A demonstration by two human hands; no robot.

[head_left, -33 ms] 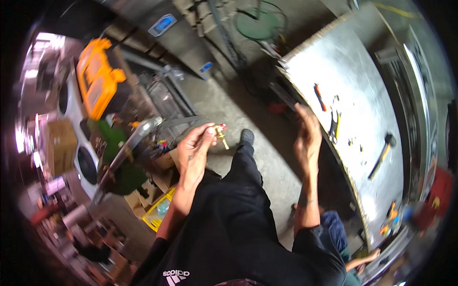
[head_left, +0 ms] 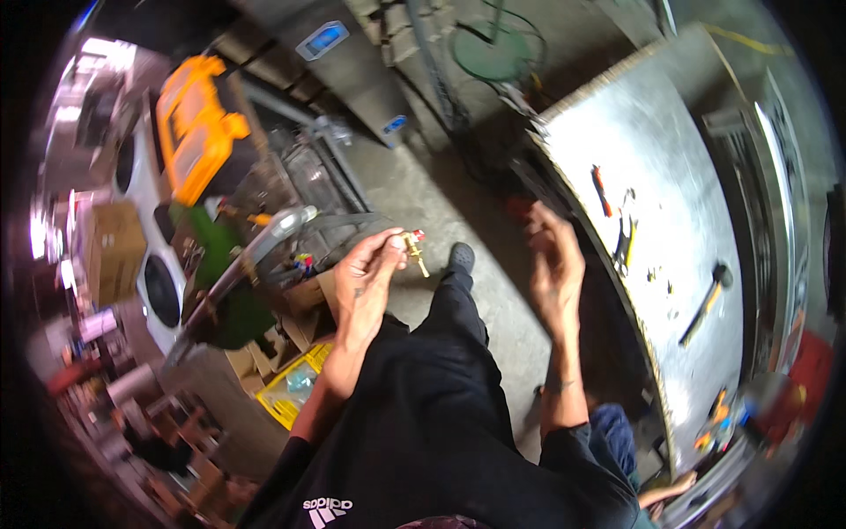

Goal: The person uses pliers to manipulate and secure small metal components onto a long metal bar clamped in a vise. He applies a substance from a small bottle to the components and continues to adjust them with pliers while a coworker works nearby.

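A small brass fitting with a red part at its top and a thin stem pointing down is pinched between the thumb and fingers of my left hand. The exact kind of fitting is too small to make out. My right hand hangs in the air beside the metal-topped table, some way right of the fitting. Its fingers are a little blurred, loosely bent and apart, with nothing visible in them.
On the table lie a red-handled tool, yellow-and-black pliers and a hammer. An orange case and a yellow crate are at left. Another person's arm shows at lower right.
My right hand has turned and shifted left, its fingers bending more. The surroundings sit slightly farther right in the picture. My left hand keeps its pinch on the brass fitting.
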